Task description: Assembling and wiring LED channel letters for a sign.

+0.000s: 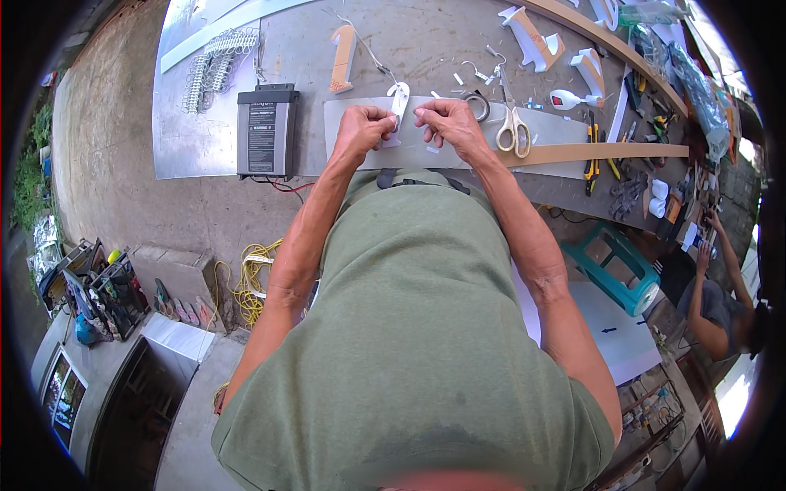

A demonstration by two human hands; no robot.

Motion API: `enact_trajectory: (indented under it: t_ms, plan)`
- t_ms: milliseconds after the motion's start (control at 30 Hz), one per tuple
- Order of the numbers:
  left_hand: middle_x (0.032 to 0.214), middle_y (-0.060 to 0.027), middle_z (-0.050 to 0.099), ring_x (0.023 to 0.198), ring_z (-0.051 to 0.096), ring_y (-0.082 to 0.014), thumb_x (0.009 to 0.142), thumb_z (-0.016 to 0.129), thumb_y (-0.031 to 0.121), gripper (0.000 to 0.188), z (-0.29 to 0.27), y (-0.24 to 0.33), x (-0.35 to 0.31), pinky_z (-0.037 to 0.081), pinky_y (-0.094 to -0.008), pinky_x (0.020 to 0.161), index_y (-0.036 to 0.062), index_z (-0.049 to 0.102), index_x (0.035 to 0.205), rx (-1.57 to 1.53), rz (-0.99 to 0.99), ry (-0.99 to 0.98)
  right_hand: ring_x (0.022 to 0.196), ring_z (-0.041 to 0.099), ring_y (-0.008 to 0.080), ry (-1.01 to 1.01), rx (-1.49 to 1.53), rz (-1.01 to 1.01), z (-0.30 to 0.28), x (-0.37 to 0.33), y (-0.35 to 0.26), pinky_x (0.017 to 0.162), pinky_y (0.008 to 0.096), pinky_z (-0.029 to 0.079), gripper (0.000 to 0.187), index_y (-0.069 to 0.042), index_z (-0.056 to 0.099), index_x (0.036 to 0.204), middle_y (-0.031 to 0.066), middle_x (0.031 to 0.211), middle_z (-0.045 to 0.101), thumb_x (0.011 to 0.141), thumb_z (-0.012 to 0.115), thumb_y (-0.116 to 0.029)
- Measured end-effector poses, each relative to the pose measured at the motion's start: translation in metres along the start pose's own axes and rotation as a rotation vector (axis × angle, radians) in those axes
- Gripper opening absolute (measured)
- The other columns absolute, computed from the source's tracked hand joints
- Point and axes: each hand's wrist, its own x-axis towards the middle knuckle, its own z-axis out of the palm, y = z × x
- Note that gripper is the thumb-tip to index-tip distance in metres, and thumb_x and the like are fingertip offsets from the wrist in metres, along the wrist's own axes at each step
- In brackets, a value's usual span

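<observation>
My left hand [364, 131] pinches a small white curved piece [400, 100] by its lower end, above the near edge of the table. A thin wire [372, 56] runs from near its top toward the far side. Close on the right, my right hand [453, 127] has thumb and forefinger drawn together, and whatever may be between them is too small to make out. Just beyond that hand lies a roll of dark tape [476, 106]. Scissors with cream handles [513, 135] rest to its right. Farther off stands a brown-faced, white-sided letter shape [342, 59].
A black power supply box [268, 131] and strings of light modules [217, 67] sit at left. Right are more letter shapes [532, 41], a white glue bottle [566, 100], a brown strip [602, 153] and cutters [591, 155]. A teal stool [616, 266] and another person [712, 311] are at right.
</observation>
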Motion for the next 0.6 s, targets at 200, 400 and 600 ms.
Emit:
enact_trajectory:
  t_ms: [200,400,600]
  plan:
    - [0.082,-0.0056,0.073,0.065,0.062,-0.0100,0.087,0.075,0.013,0.016,0.001,-0.008,0.002,0.044,-0.0252,0.049,-0.0001,0.076,0.096,-0.121,-0.071,-0.083,0.057,0.063,0.0103,-0.034,-0.012,0.028,0.020,0.005,-0.013,0.042,0.0235,0.044,0.026,0.004,0.073,0.101,0.0076,0.081,0.071,0.092,0.073,-0.021]
    - [0.080,-0.0047,0.072,0.065,0.062,-0.0104,0.088,0.074,0.013,0.015,0.003,-0.010,0.002,0.045,-0.0248,0.052,-0.0003,0.076,0.095,-0.169,-0.091,-0.080,0.060,0.064,0.0114,0.008,0.087,0.043,0.022,0.012,-0.002,0.044,0.0236,0.045,0.028,0.004,0.072,0.101,0.0085,0.081,0.071,0.089,0.078,-0.020]
    - [0.078,-0.0054,0.071,0.064,0.062,-0.0106,0.089,0.073,0.011,0.013,0.007,-0.013,0.004,0.046,-0.0248,0.052,-0.0008,0.075,0.093,-0.238,-0.105,-0.048,0.063,0.066,0.0126,0.023,0.143,0.027,0.024,0.016,0.002,0.050,0.0244,0.051,0.022,0.004,0.072,0.099,0.0108,0.082,0.072,0.089,0.078,-0.015]
